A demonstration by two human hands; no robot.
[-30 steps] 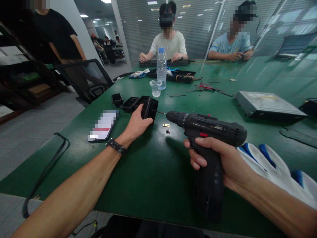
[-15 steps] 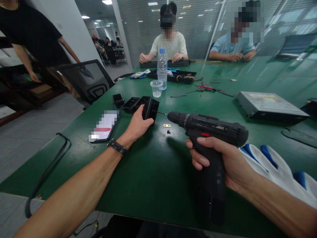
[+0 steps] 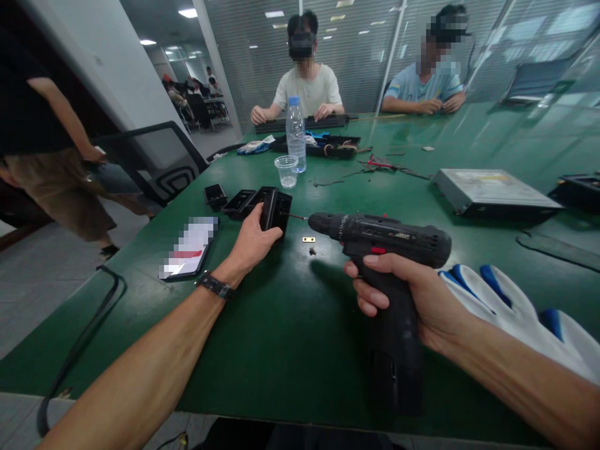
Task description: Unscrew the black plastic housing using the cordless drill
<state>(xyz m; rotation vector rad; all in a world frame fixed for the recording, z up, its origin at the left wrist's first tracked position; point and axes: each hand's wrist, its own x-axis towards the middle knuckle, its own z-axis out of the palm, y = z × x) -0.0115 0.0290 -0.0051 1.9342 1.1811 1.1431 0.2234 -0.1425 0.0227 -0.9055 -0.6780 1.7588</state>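
Note:
My right hand [image 3: 398,287] grips the handle of a black cordless drill [image 3: 375,239], level, its bit pointing left. The long thin bit [image 3: 296,217] reaches to a black plastic housing [image 3: 281,209]; whether its tip sits on a screw is hidden. With thumb and fingers, my left hand [image 3: 255,240] holds that housing upright on the green table. Between the hands lie a small brass plate with two holes [image 3: 308,239] and a little pile of dark screws [image 3: 312,251]. Further black housings [image 3: 239,203] stand just behind my left hand.
A phone [image 3: 190,250] lies left of my left wrist. Behind stand a plastic cup [image 3: 287,172] and a water bottle [image 3: 295,140]. White-blue gloves [image 3: 497,300] rest beside my right forearm; a metal-topped box [image 3: 492,190] is farther right. Two people sit opposite; another stands at left.
The view has shifted slightly, so the table items appear a little farther left. My hands keep the same hold on housing and drill. The person at left has moved along.

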